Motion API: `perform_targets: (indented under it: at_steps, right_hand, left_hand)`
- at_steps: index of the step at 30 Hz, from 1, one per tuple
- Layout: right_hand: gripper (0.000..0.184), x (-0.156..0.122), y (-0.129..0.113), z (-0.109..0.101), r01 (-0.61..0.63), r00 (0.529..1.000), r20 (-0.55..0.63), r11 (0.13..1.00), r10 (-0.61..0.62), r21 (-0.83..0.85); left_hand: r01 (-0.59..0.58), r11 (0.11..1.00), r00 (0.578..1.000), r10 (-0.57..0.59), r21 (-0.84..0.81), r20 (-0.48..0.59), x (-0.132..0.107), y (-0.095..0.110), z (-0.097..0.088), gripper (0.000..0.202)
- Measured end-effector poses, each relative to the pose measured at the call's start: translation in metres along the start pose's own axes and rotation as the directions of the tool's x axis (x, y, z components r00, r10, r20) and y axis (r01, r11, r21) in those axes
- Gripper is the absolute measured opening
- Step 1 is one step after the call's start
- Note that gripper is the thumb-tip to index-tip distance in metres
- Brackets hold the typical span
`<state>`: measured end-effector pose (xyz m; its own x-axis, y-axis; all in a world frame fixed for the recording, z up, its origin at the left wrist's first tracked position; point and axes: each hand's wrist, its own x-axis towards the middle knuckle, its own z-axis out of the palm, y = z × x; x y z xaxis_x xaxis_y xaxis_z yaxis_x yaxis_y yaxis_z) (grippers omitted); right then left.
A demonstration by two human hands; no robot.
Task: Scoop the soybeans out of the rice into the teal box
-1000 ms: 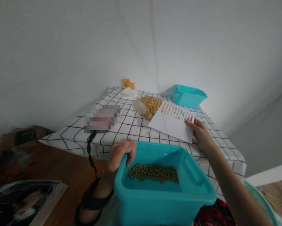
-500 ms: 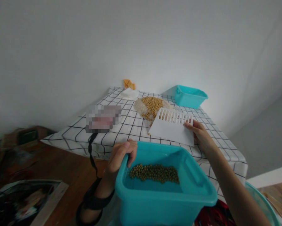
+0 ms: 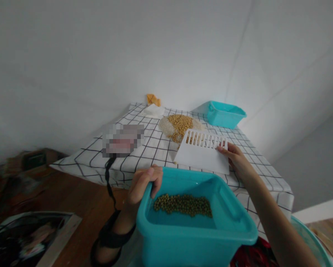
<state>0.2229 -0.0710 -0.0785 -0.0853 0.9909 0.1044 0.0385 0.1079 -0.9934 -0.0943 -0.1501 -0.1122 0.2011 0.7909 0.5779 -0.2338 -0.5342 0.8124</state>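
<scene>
My left hand [image 3: 147, 181] is closed over the left rim of a turquoise plastic tub [image 3: 194, 231] at the table's near edge. Inside the tub a band of yellowish-green soybeans [image 3: 184, 205] lies across the bottom. In my right hand [image 3: 234, 157] is the right end of a flat white slotted scoop [image 3: 201, 154], its slots pointing away from me. The scoop rests on or just above the cloth, its near edge close behind the tub. Just beyond it, a pile of yellow soybeans [image 3: 180, 121] lies on whitish grains [image 3: 166, 126]; the scoop partly hides this pile.
A black-and-white checked cloth [image 3: 149, 150] covers the table. At the back right stands a second turquoise tub [image 3: 224, 116]. White folded material [image 3: 153, 110] and an orange cloth [image 3: 153, 99] lie at the back. A pixelated object [image 3: 123, 141] with a black strap sits left.
The scoop has shifted slightly toward the near tub, its left end most, in my right hand. My left hand stays on the tub's rim.
</scene>
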Motion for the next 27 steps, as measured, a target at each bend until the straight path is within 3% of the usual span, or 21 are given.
perform_targets:
  at_steps: [6, 12, 19, 27]
  right_hand:
    - [0.03, -0.006, -0.008, 0.007, -0.083, 0.99, 0.118, 0.996, 0.081, 0.013]
    - [0.032, -0.006, -0.007, 0.005, -0.087, 0.99, 0.119, 0.994, 0.079, 0.062]
    - [0.026, 0.003, 0.003, -0.002, 0.01, 0.999, -0.048, 0.996, -0.006, 0.092]
    - [0.029, 0.006, 0.005, 0.0, 0.115, 0.981, -0.161, 0.992, -0.107, 0.046]
  left_hand:
    - [-0.007, 1.0, 0.999, 0.007, 0.007, 0.038, 0.0, -0.001, -0.002, 0.061]
    - [-0.021, 1.0, 1.0, 0.021, 0.006, 0.022, 0.001, -0.002, -0.001, 0.062]
    - [-0.012, 1.0, 1.0, 0.012, -0.005, -0.024, -0.001, 0.001, 0.004, 0.06]
    - [-0.019, 0.999, 1.0, 0.019, 0.028, 0.006, 0.0, 0.0, 0.001, 0.062]
